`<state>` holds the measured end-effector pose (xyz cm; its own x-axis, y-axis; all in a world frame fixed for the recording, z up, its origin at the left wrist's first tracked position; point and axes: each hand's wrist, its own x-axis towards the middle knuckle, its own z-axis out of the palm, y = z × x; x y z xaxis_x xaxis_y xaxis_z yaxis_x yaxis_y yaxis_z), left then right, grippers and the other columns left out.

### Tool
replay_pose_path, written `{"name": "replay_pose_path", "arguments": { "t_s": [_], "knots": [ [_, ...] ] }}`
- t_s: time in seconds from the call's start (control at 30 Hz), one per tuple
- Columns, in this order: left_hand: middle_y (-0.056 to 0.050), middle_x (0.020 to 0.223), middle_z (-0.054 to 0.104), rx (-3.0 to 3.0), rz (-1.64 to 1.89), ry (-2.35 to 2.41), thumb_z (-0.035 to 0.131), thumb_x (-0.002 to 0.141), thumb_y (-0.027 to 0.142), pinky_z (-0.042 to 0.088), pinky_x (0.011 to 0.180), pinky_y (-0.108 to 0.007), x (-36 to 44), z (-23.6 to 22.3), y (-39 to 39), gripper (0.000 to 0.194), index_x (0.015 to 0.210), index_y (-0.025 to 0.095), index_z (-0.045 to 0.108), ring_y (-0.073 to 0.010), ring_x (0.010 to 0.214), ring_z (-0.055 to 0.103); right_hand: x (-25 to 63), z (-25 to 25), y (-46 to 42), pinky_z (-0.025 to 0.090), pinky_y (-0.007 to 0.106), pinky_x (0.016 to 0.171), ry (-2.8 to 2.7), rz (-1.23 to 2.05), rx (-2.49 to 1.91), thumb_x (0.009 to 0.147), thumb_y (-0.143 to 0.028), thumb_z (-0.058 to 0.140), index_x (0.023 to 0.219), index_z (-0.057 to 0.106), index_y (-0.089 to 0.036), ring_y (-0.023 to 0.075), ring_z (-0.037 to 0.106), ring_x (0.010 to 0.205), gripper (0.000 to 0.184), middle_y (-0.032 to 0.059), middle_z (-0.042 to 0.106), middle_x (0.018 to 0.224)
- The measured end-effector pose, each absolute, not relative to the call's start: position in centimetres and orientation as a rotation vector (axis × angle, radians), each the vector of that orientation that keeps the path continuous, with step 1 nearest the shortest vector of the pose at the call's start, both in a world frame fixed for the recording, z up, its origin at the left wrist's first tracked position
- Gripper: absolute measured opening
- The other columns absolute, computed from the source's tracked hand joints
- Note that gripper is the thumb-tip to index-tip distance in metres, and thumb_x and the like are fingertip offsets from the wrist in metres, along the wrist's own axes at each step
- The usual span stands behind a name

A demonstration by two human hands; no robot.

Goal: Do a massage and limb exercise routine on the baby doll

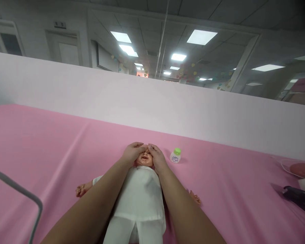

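Observation:
A baby doll (139,193) in white clothes lies on its back on the pink sheet, its head (145,159) away from me and its arms spread. My left hand (134,153) cups the left side of the doll's head, with the thumb across the forehead. On the opposite side my right hand (157,157) wraps round the head, its thumb near the brow. The fingertips are partly hidden behind the head. A small clear bottle (175,156) with a green cap stands just right of my right hand, apart from it.
The pink sheet (45,142) runs up to a low white wall (152,105) with glass above it. A grey bent bar or tube (20,191) rises at the left. At the right edge are a black object with cables (298,196) and a clear tray (286,166) holding something reddish-brown.

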<state>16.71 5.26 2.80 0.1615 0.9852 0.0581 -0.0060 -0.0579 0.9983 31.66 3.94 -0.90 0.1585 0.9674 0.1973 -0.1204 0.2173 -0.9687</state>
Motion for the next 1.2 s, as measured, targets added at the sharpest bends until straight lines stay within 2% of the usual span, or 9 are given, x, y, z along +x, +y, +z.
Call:
{"name": "replay_pose_path", "arguments": {
  "t_s": [0.13, 0.23, 0.47, 0.6, 0.7, 0.77, 0.93, 1.07, 1.2],
  "knots": [
    [-0.009, 0.095, 0.077, 1.073, 1.157, 0.832, 0.095, 0.060, 0.034, 0.060, 0.074, -0.033, 16.5, 2.0, 5.7, 0.057, 0.107, 0.016, 0.067, -0.0225, 0.081, 0.074, 32.0, -1.3, 4.2, 0.057, 0.041, 0.099, -1.049, 1.081, -0.986, 0.069, -0.054, 0.086, 0.125, 0.068, -0.023, 0.0268, 0.070, 0.113, 0.066, 0.0073, 0.075, 0.123],
    [-0.008, 0.093, 0.075, 1.001, 1.168, 0.781, 0.098, 0.057, 0.032, 0.059, 0.074, -0.034, 16.5, 1.5, 5.8, 0.061, 0.107, 0.017, 0.066, -0.0213, 0.079, 0.073, 32.0, -1.7, 4.5, 0.055, 0.043, 0.103, -1.014, 1.082, -0.971, 0.067, -0.050, 0.090, 0.120, 0.072, -0.024, 0.0271, 0.069, 0.114, 0.062, 0.0067, 0.076, 0.120],
    [-0.008, 0.089, 0.075, 0.903, 1.192, 0.743, 0.087, 0.074, 0.032, 0.060, 0.075, -0.035, 16.8, 1.0, 5.8, 0.038, 0.105, 0.017, 0.070, -0.0211, 0.078, 0.072, 32.1, -1.9, 4.8, 0.051, 0.047, 0.109, -0.943, 1.104, -0.916, 0.076, -0.054, 0.080, 0.116, 0.076, -0.025, 0.0281, 0.068, 0.118, 0.049, 0.0065, 0.077, 0.122],
    [-0.011, 0.097, 0.076, 0.862, 1.162, 0.723, 0.076, 0.082, 0.026, 0.061, 0.079, -0.040, 16.3, 0.8, 5.6, 0.032, 0.112, 0.017, 0.071, -0.0245, 0.085, 0.073, 33.1, -1.9, 4.1, 0.046, 0.047, 0.115, -0.924, 1.212, -0.863, 0.073, -0.046, 0.084, 0.121, 0.076, -0.028, 0.0284, 0.064, 0.127, 0.052, 0.0050, 0.073, 0.133],
    [-0.013, 0.102, 0.077, 0.837, 1.133, 0.701, 0.072, 0.082, 0.020, 0.061, 0.082, -0.043, 15.9, 0.6, 5.6, 0.034, 0.116, 0.017, 0.071, -0.0261, 0.088, 0.074, 33.9, -2.0, 3.6, 0.042, 0.048, 0.120, -0.933, 1.291, -0.823, 0.070, -0.040, 0.087, 0.126, 0.075, -0.030, 0.0282, 0.061, 0.132, 0.058, 0.0032, 0.070, 0.139],
    [-0.013, 0.104, 0.077, 0.830, 1.125, 0.690, 0.072, 0.080, 0.020, 0.061, 0.084, -0.044, 15.8, 0.5, 5.7, 0.035, 0.116, 0.017, 0.071, -0.0266, 0.089, 0.074, 34.0, -2.1, 3.5, 0.040, 0.049, 0.121, -0.946, 1.301, -0.806, 0.070, -0.041, 0.088, 0.126, 0.074, -0.030, 0.0285, 0.059, 0.135, 0.058, 0.0028, 0.068, 0.141],
    [-0.010, 0.099, 0.076, 0.891, 1.120, 0.621, 0.085, 0.072, 0.027, 0.059, 0.082, -0.040, 15.9, 0.4, 5.8, 0.043, 0.112, 0.017, 0.070, -0.0246, 0.087, 0.073, 33.2, -2.2, 3.7, 0.039, 0.050, 0.122, -1.014, 1.142, -0.869, 0.082, -0.057, 0.079, 0.129, 0.072, -0.030, 0.0284, 0.054, 0.140, 0.055, 0.0038, 0.065, 0.146],
    [-0.007, 0.093, 0.075, 1.030, 1.130, 0.646, 0.094, 0.061, 0.028, 0.058, 0.078, -0.037, 15.9, 0.5, 5.9, 0.052, 0.104, 0.018, 0.067, -0.0222, 0.081, 0.072, 32.8, -2.0, 3.4, 0.043, 0.050, 0.119, -1.073, 1.135, -0.909, 0.074, -0.049, 0.088, 0.136, 0.068, -0.029, 0.0298, 0.058, 0.136, 0.068, 0.0061, 0.065, 0.145],
    [-0.005, 0.089, 0.075, 1.114, 1.136, 0.716, 0.096, 0.059, 0.029, 0.057, 0.075, -0.036, 16.0, 0.6, 6.0, 0.051, 0.100, 0.018, 0.067, -0.0210, 0.079, 0.071, 32.9, -1.6, 3.0, 0.047, 0.049, 0.115, -1.054, 1.205, -0.897, 0.071, -0.045, 0.090, 0.138, 0.066, -0.027, 0.0301, 0.063, 0.130, 0.073, 0.0080, 0.067, 0.142]
  ]
}}
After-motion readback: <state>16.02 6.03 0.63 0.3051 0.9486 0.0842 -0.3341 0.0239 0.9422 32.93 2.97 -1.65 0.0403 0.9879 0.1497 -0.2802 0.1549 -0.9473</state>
